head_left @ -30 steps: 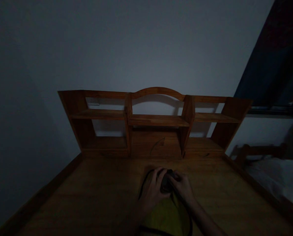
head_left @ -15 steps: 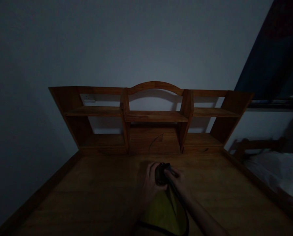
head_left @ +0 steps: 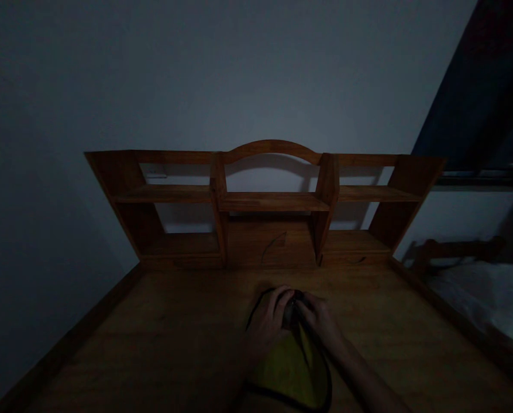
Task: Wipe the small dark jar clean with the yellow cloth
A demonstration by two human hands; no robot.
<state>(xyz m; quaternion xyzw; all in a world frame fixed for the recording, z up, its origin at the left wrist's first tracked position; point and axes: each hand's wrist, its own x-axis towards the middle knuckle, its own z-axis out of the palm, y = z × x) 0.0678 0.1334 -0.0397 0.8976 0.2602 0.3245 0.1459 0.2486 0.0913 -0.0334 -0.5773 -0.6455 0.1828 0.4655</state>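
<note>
In dim light, a small dark rounded object (head_left: pixel 290 314), its kind too dark to tell, is between my two hands above the desk. My left hand (head_left: pixel 274 314) curls around its left side, fingers over the top. On its right, the closed fingers of my right hand (head_left: pixel 319 320) press against it. A yellow cloth-like piece with dark edging (head_left: pixel 288 370) spreads below and between my hands, partly covered by the left one. A stretch of dark edging also shows beyond my left hand. Whether the cloth is pinched in my fingers is hidden.
The wooden desk (head_left: pixel 174 332) has raised side edges. At its back stands a wooden shelf unit (head_left: pixel 274 202) with several compartments, against a pale wall (head_left: pixel 256 74). To the right are a dark window or curtain (head_left: pixel 480 109) and pale bundled material (head_left: pixel 489 292).
My left hand has shifted slightly right and covers more of the dark object. My right fingers have closed in on it. Dark edging now shows beyond my left hand.
</note>
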